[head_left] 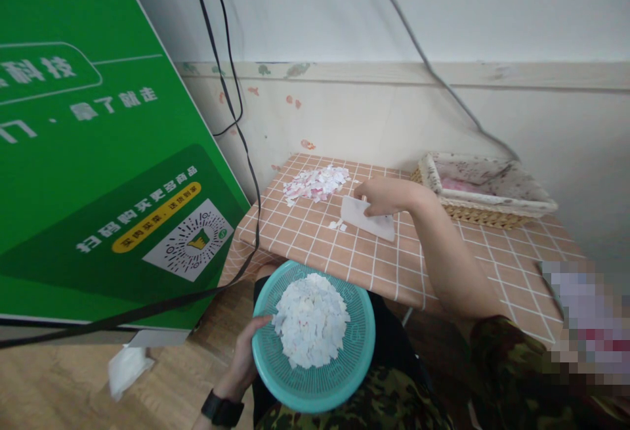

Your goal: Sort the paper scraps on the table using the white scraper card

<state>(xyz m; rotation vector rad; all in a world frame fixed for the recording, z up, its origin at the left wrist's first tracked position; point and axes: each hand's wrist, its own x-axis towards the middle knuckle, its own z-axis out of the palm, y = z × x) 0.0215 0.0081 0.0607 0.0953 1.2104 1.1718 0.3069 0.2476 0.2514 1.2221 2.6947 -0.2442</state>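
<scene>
My left hand (246, 350) grips the left rim of a round teal plastic colander (363, 344), thumb over the edge. A heap of small white paper scraps (312, 322) fills the middle of the colander, which sits over my lap below the table's front edge. Over the table, my right hand (386, 196) is closed on the upper edge of a flat white scraper (367, 218). Its lower edge is close to a few loose scraps (337, 225). Farther back on the left lies a pile of white and pinkish paper scraps (317, 182).
A wicker basket (485, 212) with a cloth lining stands on the back right of the checked tablecloth (388, 259). A green sign board (123, 174) rises at left, with a dark cable (249, 148) hanging past the table corner. A white bag (126, 369) lies on the floor.
</scene>
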